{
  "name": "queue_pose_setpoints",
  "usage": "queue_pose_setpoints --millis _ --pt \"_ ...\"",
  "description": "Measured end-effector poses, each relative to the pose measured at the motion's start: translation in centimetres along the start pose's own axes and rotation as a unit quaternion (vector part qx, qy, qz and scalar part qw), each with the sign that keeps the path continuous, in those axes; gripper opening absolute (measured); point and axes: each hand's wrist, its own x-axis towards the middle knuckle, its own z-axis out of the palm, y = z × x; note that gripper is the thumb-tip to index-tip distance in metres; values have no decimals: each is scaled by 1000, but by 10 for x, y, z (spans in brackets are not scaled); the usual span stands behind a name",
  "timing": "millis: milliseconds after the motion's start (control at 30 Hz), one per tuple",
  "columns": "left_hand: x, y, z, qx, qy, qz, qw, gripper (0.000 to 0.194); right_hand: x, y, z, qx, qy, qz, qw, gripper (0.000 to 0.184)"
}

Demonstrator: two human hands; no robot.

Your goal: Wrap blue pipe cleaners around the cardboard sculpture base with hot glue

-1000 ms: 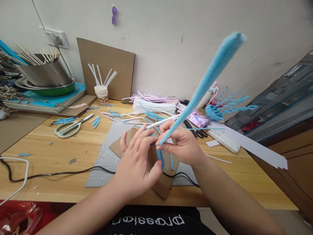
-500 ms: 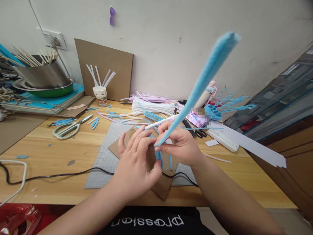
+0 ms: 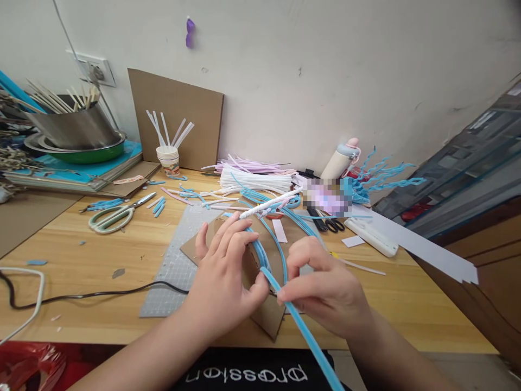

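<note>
My left hand lies over a brown cardboard piece on the grey cutting mat, fingers curled, thumb pressing a blue pipe cleaner against the cardboard's edge. My right hand pinches the same blue pipe cleaner just right of the left thumb. The stem runs from the cardboard down past my wrist towards my body. A white-wrapped stick lies just beyond my left fingertips.
Piles of white, pink and blue pipe cleaners lie at the back. Green-handled scissors rest at left, black scissors at right. A paper cup with white strips, a metal bowl, a black cable and a white paper strip surround the mat.
The blue pipe cleaner, earlier sticking up to the upper right, now lies down towards my body. My right hand moved nearer and lower along it. My left hand stayed on the cardboard.
</note>
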Motion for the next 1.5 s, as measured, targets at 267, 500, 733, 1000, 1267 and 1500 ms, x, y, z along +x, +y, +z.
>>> queue_pose_setpoints --millis 267,500,733,1000,1267,1500 --pt "-2 3 4 8 11 10 1000 40 -25 -4 5 -75 25 -28 996 18" --pt "-1 1 5 19 18 7 1000 40 -52 9 -6 -174 103 65 977 32" --pt "-2 0 5 15 23 2 1000 40 -106 67 -58 -314 -22 612 725 44" --pt "-6 0 8 22 23 6 999 44 -127 83 -56 -264 -15 643 719 17" --pt "-7 1 7 43 -4 1 999 48 -108 23 -67 283 170 545 771 29" --pt "-8 4 6 44 -2 -5 999 48 -77 7 -52 375 110 412 823 28"
